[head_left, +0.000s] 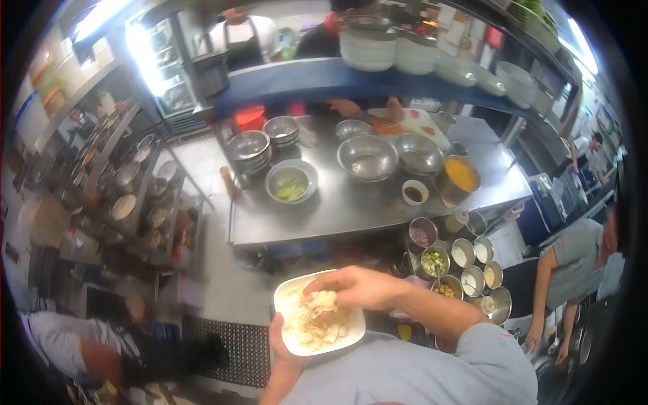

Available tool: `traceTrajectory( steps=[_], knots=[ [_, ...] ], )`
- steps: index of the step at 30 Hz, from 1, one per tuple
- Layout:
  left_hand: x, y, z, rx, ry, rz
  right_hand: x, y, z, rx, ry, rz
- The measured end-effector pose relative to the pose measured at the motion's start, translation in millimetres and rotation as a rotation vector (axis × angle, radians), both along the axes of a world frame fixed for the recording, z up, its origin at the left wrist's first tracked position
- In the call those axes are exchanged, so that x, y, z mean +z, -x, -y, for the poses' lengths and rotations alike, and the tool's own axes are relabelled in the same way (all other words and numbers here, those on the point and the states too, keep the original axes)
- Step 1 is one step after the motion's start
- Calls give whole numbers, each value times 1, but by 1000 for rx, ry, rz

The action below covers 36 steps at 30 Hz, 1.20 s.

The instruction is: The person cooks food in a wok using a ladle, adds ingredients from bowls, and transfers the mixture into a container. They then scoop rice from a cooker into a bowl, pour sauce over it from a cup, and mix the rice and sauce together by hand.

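A white square bowl (358,329) is held close to my body, with pale, shredded or crumbled food (317,329) inside. My left hand (280,344) grips the bowl's lower left side, thumb up along its wall. From the right, my right hand (351,287) reaches over the rim, its fingers curled into the food and closed around a clump of it. To the right of the bowl stand several round metal containers, among them one with chopped green pieces (434,260) and a spoon, and one with brown chunks (445,290).
Ahead is a steel counter (324,216) with stacked metal bowls (368,158), a bowl of shredded greens (290,182) and an orange-filled pot (461,174). Co-workers stand at the right (567,263), lower left (81,344) and behind the counter. Shelving (121,169) fills the left.
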State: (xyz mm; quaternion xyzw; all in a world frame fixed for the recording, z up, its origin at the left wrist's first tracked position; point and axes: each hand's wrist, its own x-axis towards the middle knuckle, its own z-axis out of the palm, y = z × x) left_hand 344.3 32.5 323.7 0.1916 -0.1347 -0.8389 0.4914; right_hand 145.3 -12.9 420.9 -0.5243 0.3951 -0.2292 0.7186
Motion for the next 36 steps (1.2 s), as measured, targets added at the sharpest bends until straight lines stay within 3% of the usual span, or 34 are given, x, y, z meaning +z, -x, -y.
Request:
traceTrajectory(
  steps=[6,15,17,20,21,23,25,27,28,29,31,33,35,36],
  knots=[
    [2,-13,-3,-59,-41,-100,32,-5,-5,-108,-185,76],
    [33,-29,-29,-77,-46,-125,133,-23,-11,28,5,121],
    [28,-34,-33,-120,37,-342,149,-33,-16,-14,52,181],
    [39,-40,-44,-163,-32,-440,149,-37,-7,285,396,382],
    [31,-34,-53,-108,-141,-727,150,-43,-8,329,505,451],
    [29,-43,-50,-112,-53,-326,150,-50,-10,386,667,522],
    [32,-44,-52,-88,-26,-269,149,-53,-11,416,787,519],
    [35,-45,-53,-78,-24,-207,184,-47,12,590,717,254],
    [37,-44,-51,-86,-38,-178,176,-47,6,382,702,262],
    [39,-44,-49,-92,-48,-148,177,-50,-2,240,821,68],
    [35,-47,-49,-89,-88,-279,152,-44,9,514,974,-153],
    [26,-50,-45,-38,-77,-391,101,-55,13,718,1049,-151],
    [24,-49,-37,-3,-60,-312,103,-53,16,571,1041,-143],
    [26,-48,-33,3,-60,-321,102,-49,14,386,1035,-141]
  ],
)
